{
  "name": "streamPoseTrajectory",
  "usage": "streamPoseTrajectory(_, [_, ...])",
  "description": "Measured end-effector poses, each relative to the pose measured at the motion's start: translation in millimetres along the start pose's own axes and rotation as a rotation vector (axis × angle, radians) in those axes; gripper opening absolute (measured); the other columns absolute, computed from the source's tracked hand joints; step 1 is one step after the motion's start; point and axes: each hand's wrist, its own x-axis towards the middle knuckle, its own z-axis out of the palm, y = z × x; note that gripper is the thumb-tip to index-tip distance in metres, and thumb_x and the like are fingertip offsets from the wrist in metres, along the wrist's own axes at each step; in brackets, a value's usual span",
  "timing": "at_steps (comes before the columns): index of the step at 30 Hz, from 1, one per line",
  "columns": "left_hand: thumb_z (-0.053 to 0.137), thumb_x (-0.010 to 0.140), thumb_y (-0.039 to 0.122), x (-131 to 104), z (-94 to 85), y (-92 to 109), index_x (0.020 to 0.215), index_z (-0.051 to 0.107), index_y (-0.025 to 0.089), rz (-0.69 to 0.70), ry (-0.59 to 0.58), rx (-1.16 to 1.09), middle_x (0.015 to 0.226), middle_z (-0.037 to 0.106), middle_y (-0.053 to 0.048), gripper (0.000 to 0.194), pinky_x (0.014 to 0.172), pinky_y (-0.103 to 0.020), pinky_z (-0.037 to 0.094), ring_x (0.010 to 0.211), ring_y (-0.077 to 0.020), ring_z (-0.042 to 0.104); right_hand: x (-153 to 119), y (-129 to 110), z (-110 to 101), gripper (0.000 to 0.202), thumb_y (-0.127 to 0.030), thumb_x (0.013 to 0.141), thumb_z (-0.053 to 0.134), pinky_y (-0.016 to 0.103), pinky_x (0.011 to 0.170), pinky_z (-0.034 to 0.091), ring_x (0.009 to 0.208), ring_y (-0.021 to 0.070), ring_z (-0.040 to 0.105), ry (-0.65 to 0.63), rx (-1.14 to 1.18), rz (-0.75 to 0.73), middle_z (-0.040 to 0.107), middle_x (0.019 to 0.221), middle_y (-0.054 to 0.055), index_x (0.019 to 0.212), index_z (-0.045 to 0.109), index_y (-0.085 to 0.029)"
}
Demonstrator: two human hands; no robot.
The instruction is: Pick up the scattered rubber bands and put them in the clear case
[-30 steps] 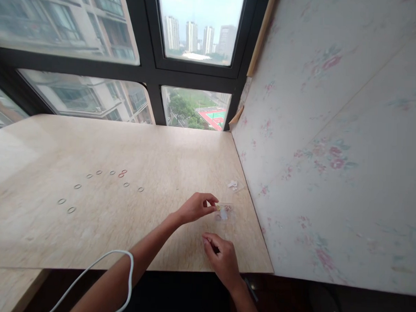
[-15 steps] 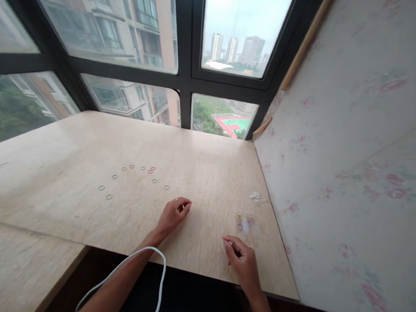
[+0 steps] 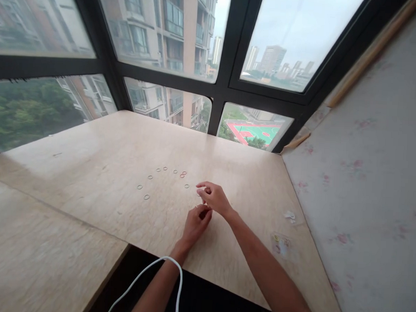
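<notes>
Several thin dark rings form an arc on the pale stone surface, among them a ring (image 3: 139, 187) at the left and a ring (image 3: 186, 186) near my hands. Two red rings (image 3: 183, 174) touch each other in the arc. My left hand (image 3: 197, 222) rests on the surface, its thumb and fingers pinched; what they hold, if anything, is too small to make out. Just above and beyond it is my right hand (image 3: 213, 197), thumb and index finger apart, over another ring (image 3: 199, 195) that is partly hidden.
A clear bag of small rings (image 3: 281, 245) lies at the right, with a small white item (image 3: 290, 215) beyond it. The papered wall (image 3: 357, 204) bounds the right side, windows the back. A white cable (image 3: 133, 281) crosses my left forearm.
My right hand has moved left and away from me, from near the clear bag to beside my left hand, and its fingers have parted. The view has turned to the left.
</notes>
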Motion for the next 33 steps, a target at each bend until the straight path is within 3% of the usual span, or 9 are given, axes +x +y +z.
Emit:
streamPoseTrajectory(3, [0.053, 0.084, 0.029, 1.2, 0.2, -1.1, 0.085, 0.064, 0.021, -0.004, -0.014, -0.050, 0.085, 0.070, -0.007, 0.013, 0.070, -0.033, 0.048, 0.075, -0.0189, 0.062, 57.1, 2.6, 17.7, 0.024, -0.024, 0.091, 0.050, 0.021, 0.058, 0.048, 0.057, 0.0116, 0.062, -0.056, -0.127, -0.006, 0.065, 0.061, -0.002, 0.104, 0.068, -0.017])
streamPoseTrajectory(6, [0.053, 0.084, 0.028, 1.5, 1.4, -1.5, 0.084, 0.065, 0.021, -0.001, -0.013, -0.068, 0.082, 0.069, -0.008, 0.014, 0.068, -0.033, 0.047, 0.072, -0.0191, 0.061, 93.8, 3.9, 34.9, 0.020, -0.021, 0.089, 0.055, 0.029, 0.072, 0.050, 0.079, 0.0178, 0.066, -0.115, -0.271, -0.020, 0.071, 0.081, 0.003, 0.102, 0.069, -0.018])
streamPoseTrajectory(12, [0.055, 0.082, 0.023, -0.9, 3.7, -0.7, 0.083, 0.067, 0.021, 0.021, -0.012, -0.004, 0.078, 0.069, -0.007, 0.012, 0.065, -0.032, 0.044, 0.068, -0.0179, 0.059, 122.5, 4.7, 62.9, 0.025, -0.033, 0.093, 0.058, 0.042, 0.085, 0.051, 0.097, 0.0204, 0.063, -0.287, -0.482, -0.095, 0.064, 0.110, 0.007, 0.109, 0.062, -0.015])
streamPoseTrajectory(16, [0.052, 0.083, 0.021, -3.7, 2.4, 3.8, 0.084, 0.067, 0.018, 0.048, 0.011, 0.017, 0.077, 0.068, -0.005, 0.016, 0.066, -0.030, 0.043, 0.068, -0.0167, 0.058, 130.5, 8.9, 63.4, 0.020, -0.029, 0.092, 0.059, 0.042, 0.086, 0.050, 0.097, 0.0204, 0.063, -0.343, -0.481, -0.137, 0.066, 0.105, 0.007, 0.102, 0.064, -0.013])
streamPoseTrajectory(21, [0.052, 0.083, 0.019, -4.1, 0.8, 6.9, 0.084, 0.068, 0.018, 0.056, 0.018, 0.034, 0.078, 0.069, -0.004, 0.016, 0.066, -0.028, 0.043, 0.069, -0.0161, 0.058, 124.5, 13.0, 48.9, 0.009, -0.011, 0.079, 0.058, 0.035, 0.076, 0.046, 0.086, 0.0234, 0.064, -0.235, -0.298, -0.117, 0.070, 0.079, 0.010, 0.074, 0.065, -0.013])
streamPoseTrajectory(24, [0.052, 0.084, 0.019, -3.0, 0.3, 7.5, 0.084, 0.068, 0.018, 0.056, 0.014, 0.043, 0.078, 0.069, -0.004, 0.016, 0.066, -0.029, 0.043, 0.069, -0.0165, 0.059, 109.7, 15.6, 39.3, 0.008, -0.017, 0.078, 0.054, 0.028, 0.063, 0.044, 0.066, 0.0170, 0.061, -0.097, -0.091, -0.059, 0.065, 0.065, 0.004, 0.079, 0.062, -0.016])
streamPoseTrajectory(27, [0.052, 0.084, 0.020, -1.4, 1.1, 6.5, 0.083, 0.069, 0.018, 0.066, 0.015, 0.037, 0.079, 0.070, -0.004, 0.016, 0.067, -0.029, 0.043, 0.070, -0.0169, 0.060, 88.3, 17.7, 30.4, 0.015, -0.026, 0.081, 0.045, 0.021, 0.047, 0.037, 0.043, 0.0102, 0.047, 0.009, 0.166, 0.025, 0.051, 0.048, -0.005, 0.084, 0.056, -0.018])
streamPoseTrajectory(33, [0.053, 0.084, 0.022, 0.3, 2.3, 2.5, 0.087, 0.069, 0.016, 0.042, 0.021, -0.019, 0.079, 0.071, -0.005, 0.017, 0.064, -0.028, 0.045, 0.066, -0.0157, 0.060, 33.7, 14.7, 11.2, 0.018, -0.039, 0.081, 0.048, 0.018, 0.033, 0.022, 0.033, 0.0070, 0.028, 0.120, 0.637, 0.147, 0.039, 0.040, -0.012, 0.084, 0.048, -0.022])
